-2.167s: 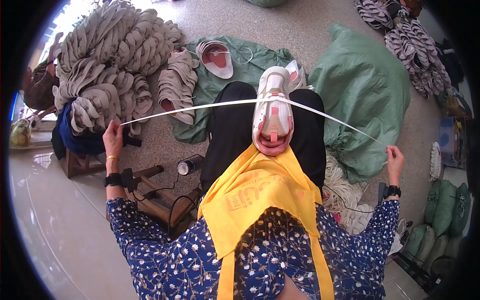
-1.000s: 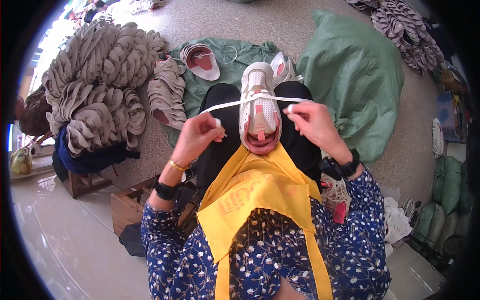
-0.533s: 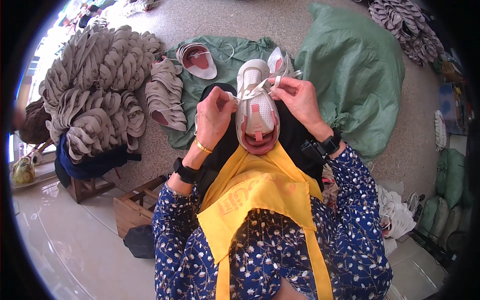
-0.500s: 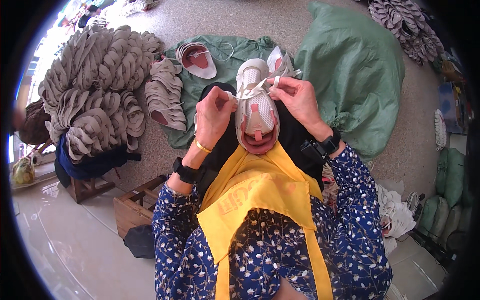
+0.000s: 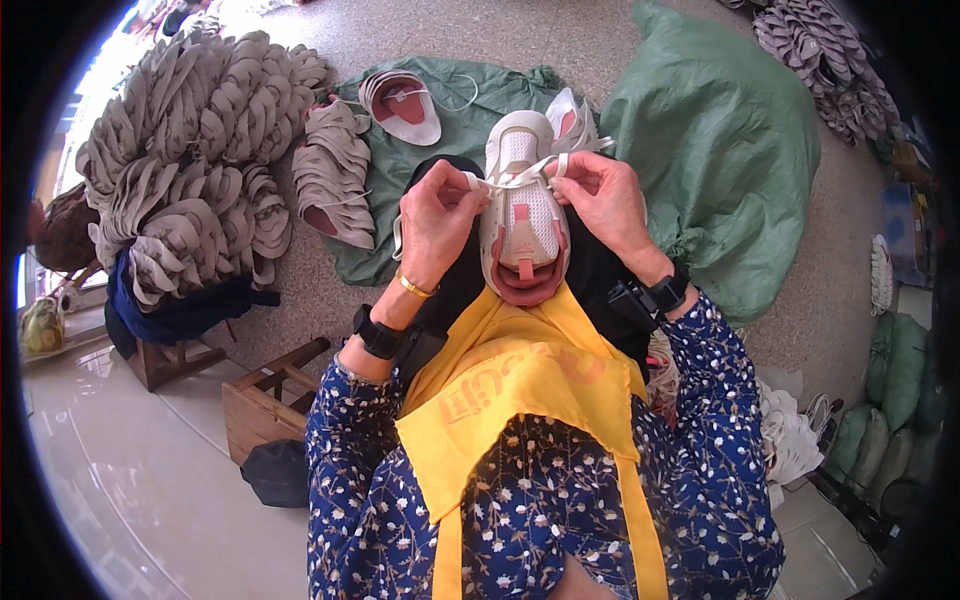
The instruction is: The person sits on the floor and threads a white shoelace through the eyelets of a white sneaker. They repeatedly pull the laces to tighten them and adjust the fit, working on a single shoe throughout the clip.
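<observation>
A white and pink shoe upper (image 5: pixel 518 235) rests on my lap, its padded pink collar toward me and its toe pointing away. Across its front runs a white shoelace (image 5: pixel 522 180). My left hand (image 5: pixel 440 220) pinches the lace on the left side, with a loop of it hanging by the wrist. On the other side my right hand (image 5: pixel 603 203) pinches the lace between thumb and fingers. The lace is drawn between the two hands over the upper. Below it lies my yellow apron (image 5: pixel 515 385).
Stacks of beige shoe uppers (image 5: pixel 200 150) rise at the left. A smaller stack (image 5: pixel 335 175) and a single upper (image 5: pixel 402 105) lie on a green sheet (image 5: pixel 440 95). At right sits a large green sack (image 5: pixel 715 150). A wooden stool (image 5: pixel 262 405) stands near my left elbow.
The shoe upper and both hands appear slightly further right and lower in the picture. Both hands keep their pinch on the lace.
</observation>
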A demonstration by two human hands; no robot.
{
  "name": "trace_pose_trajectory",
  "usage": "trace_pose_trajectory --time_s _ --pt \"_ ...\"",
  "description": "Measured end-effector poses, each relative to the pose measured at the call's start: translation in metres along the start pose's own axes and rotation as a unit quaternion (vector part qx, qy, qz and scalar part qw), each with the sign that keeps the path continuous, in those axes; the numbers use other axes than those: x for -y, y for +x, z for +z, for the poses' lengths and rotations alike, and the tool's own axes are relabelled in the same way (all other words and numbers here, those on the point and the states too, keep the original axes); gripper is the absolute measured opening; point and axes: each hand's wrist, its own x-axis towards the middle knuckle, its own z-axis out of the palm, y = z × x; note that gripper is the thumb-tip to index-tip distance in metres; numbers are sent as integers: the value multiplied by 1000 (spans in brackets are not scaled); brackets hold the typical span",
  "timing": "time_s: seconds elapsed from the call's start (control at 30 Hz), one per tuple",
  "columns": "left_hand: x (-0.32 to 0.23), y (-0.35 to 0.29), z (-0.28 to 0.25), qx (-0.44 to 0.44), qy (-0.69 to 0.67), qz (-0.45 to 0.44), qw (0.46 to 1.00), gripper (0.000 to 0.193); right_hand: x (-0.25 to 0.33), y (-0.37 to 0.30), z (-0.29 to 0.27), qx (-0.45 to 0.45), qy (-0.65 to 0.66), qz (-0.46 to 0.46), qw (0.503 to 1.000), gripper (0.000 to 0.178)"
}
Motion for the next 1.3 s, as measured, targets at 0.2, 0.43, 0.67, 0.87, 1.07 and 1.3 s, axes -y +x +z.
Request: trace_pose_trajectory --time_s 0.2,0.43,0.67,0.87,1.07,1.3 --pt "4 0 1 -2 -50 -10 999 15 4 -2 2 7 -70 -28 997 12" --pt "10 1 1 -6 -70 -2 998 12 1 0 2 -2 -73 -34 997 11" --pt "5 -2 5 -52 -13 49 997 14 0 -1 4 -12 -29 -37 999 10" --pt "-18 -8 7 -55 81 36 995 15 -3 -2 5 -17 -20 -43 999 10" --pt "-18 -6 13 -42 113 71 990 15 -4 -2 1 3 -36 -19 999 12" --pt "-20 -2 11 -65 160 94 980 20 7 -3 4 -75 -90 -40 992 13"
